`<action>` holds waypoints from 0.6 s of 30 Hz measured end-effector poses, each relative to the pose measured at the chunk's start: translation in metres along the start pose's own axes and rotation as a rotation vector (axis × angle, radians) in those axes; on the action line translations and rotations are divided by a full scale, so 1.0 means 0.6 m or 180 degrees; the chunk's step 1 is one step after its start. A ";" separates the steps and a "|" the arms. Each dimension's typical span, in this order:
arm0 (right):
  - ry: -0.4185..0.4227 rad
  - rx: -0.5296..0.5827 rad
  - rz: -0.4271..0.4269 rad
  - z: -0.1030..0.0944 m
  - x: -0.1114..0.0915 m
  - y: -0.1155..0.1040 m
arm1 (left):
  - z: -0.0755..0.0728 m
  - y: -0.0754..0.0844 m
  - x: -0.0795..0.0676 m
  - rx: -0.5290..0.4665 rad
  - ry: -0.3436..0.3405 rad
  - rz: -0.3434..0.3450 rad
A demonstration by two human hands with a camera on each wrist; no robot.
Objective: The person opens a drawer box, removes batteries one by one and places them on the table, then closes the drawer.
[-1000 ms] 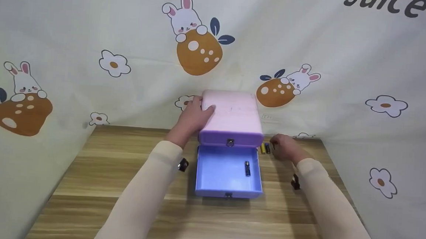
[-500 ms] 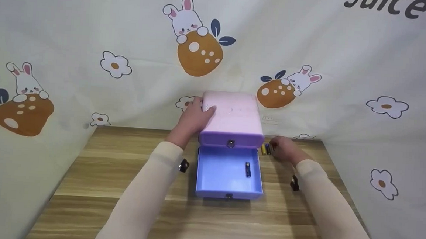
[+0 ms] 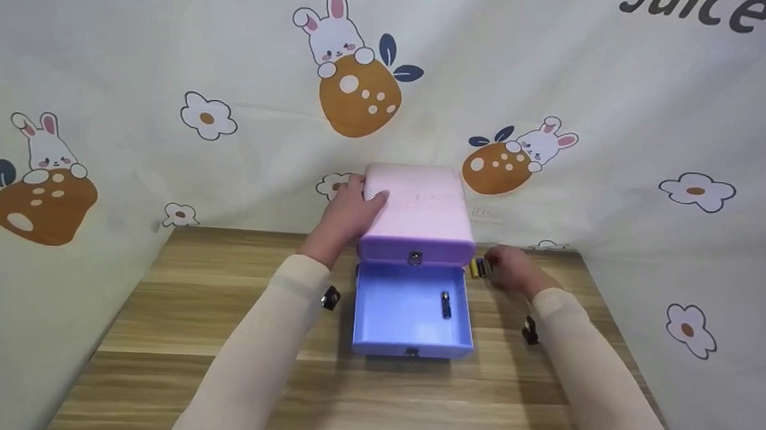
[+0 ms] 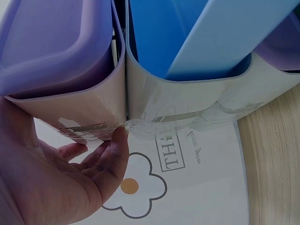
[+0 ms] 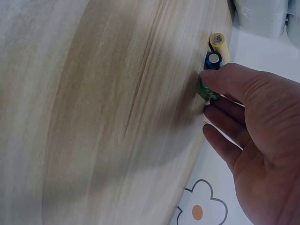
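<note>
My left hand holds the small pink drawer cabinet at its upper left side, thumb on top. In the left wrist view its fingers bend against the pink casing. The purple top drawer is closed; below it the blue drawer is pulled out, with one dark battery lying in it. Right of the cabinet, my right hand pinches a green battery, partly hidden by the thumb. Beside it are a blue battery and a yellow battery.
Everything stands on a wood-grain table. A patterned cloth hangs right behind the cabinet and along both sides. Another purple drawer shows beyond the blue one in the left wrist view. Dark wrist cameras hang under both forearms.
</note>
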State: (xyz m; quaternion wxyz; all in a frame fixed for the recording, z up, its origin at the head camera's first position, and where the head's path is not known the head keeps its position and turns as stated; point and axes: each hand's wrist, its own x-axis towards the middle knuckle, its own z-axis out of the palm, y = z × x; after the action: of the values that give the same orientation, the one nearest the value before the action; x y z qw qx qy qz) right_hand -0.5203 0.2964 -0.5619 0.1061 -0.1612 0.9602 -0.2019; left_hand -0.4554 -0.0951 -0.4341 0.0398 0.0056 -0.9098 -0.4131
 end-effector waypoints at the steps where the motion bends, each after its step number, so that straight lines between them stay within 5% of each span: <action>1: -0.0004 0.0036 0.0019 0.000 -0.001 0.000 | 0.000 0.001 0.000 -0.0008 -0.0005 -0.0003; 18: 0.0194 0.0262 -0.0162 0.001 -0.018 0.010 | 0.000 0.004 -0.005 -0.0093 -0.0024 -0.0052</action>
State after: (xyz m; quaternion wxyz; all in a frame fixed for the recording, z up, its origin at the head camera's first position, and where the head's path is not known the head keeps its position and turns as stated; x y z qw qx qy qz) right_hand -0.5117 0.3053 -0.5634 0.0781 -0.1749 0.9495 -0.2487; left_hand -0.4523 -0.0934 -0.4322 0.0330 0.0110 -0.9037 -0.4267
